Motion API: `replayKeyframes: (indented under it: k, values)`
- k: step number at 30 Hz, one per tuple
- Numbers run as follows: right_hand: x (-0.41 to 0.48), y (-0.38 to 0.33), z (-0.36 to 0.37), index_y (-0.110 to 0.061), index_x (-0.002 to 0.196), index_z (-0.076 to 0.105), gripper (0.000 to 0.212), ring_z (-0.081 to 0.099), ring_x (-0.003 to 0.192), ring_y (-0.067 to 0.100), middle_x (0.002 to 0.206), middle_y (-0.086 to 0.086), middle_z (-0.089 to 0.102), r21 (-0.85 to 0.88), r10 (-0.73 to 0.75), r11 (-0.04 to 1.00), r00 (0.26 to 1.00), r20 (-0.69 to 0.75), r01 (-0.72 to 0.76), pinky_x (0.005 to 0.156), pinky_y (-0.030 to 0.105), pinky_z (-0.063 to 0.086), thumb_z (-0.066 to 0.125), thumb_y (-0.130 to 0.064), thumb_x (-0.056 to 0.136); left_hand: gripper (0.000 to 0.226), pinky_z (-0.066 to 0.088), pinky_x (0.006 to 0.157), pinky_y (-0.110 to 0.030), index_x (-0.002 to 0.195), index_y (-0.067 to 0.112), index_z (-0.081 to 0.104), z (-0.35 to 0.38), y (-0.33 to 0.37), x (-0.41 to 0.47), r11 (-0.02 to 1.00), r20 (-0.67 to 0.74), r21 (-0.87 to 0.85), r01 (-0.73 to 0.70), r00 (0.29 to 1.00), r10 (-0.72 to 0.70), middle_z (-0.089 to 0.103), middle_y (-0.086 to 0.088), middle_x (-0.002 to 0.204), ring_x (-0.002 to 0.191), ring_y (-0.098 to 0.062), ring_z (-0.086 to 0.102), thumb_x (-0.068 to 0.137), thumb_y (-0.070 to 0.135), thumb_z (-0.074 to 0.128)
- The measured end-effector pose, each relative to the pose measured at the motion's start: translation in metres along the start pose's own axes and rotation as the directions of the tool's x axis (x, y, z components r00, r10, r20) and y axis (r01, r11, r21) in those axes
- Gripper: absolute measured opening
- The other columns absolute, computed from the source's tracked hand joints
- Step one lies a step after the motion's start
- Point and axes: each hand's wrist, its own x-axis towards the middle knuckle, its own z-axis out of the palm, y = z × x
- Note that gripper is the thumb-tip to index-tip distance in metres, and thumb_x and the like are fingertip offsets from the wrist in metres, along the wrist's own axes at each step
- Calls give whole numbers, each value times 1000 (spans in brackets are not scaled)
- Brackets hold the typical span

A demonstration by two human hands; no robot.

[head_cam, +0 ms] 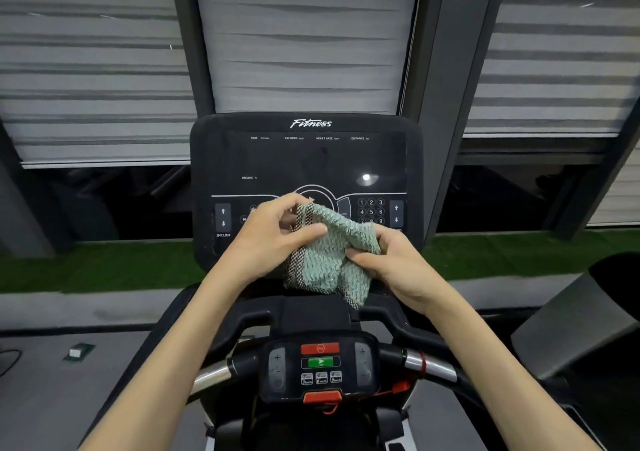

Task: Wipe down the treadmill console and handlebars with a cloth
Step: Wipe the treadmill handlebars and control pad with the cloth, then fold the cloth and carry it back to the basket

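A pale green knitted cloth with a dark checked border hangs bunched between both hands, in front of the lower part of the black treadmill console. My left hand pinches its upper left edge. My right hand grips its right side. The cloth covers the console's centre dial and part of the number keys. Below, the black handlebars curve outward, with silver grip sensors to each side of a small control panel with red and green buttons.
Grey blinds cover the windows behind the console. A strip of green turf runs along the wall. A red safety cord hangs from the right handlebar. Another machine's dark part stands at the right. A small green-white object lies on the floor at left.
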Motion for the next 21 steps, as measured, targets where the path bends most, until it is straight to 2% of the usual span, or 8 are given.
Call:
replayKeyframes:
  k: [1,3,5,8,12,16,18,21]
  values:
    - [0,0,3,-8,90,59,14,63,76,5,81,-3,66,-28,-17,999,1000,6,17,66,18,50,58,7,90,41,53,86,-28,100,30,68,-5,-2,-1,1000,17,-24,16,1000,-16,72,4,101,97,-16,66,69,54,79]
    - [2,1,7,-11,79,50,26,63,78,1,78,-10,66,-47,-49,998,999,13,49,69,18,48,56,13,88,28,51,83,-19,96,23,72,-15,-6,-6,995,62,-98,2,998,4,74,8,97,94,-9,68,71,30,82]
    - [3,2,13,-9,77,47,33,68,94,9,90,1,72,-37,-83,996,996,33,84,74,22,51,52,23,84,20,51,85,-19,94,19,74,-25,-7,-12,992,97,-121,-33,994,45,75,9,96,95,-6,69,80,4,77]
    - [8,3,25,-7,74,49,37,65,109,27,101,15,71,-39,-149,988,986,69,152,83,38,55,50,30,78,34,50,93,-22,99,17,75,-38,-9,-22,995,90,-76,-69,993,75,75,6,102,104,-8,68,87,-12,63]
    - [13,3,41,-11,83,58,45,63,111,24,107,14,68,-68,-140,987,984,109,148,89,42,53,46,32,75,45,52,92,-28,92,30,73,-51,-18,-33,999,-86,3,-43,995,43,75,10,97,99,-7,69,83,-13,63]
    - [14,6,57,-15,107,60,48,55,87,14,90,7,57,-69,-89,993,984,155,100,76,32,52,59,23,78,24,49,64,-17,68,25,70,-72,-24,-48,995,-263,102,21,965,7,70,6,68,61,-4,59,77,5,78]
    - [11,7,65,-11,103,63,37,56,84,12,87,5,58,-81,-83,992,984,159,97,72,28,51,62,19,80,23,45,62,-15,68,25,69,-81,-23,-54,994,-220,109,-3,975,27,68,7,64,58,-2,55,79,7,78]
    - [6,8,75,-10,98,66,25,56,81,10,85,-1,61,-186,-71,976,974,213,112,72,30,49,67,10,82,17,48,73,-17,81,25,75,-89,-19,-61,998,-113,40,-46,992,51,72,13,76,73,-1,64,87,9,72]
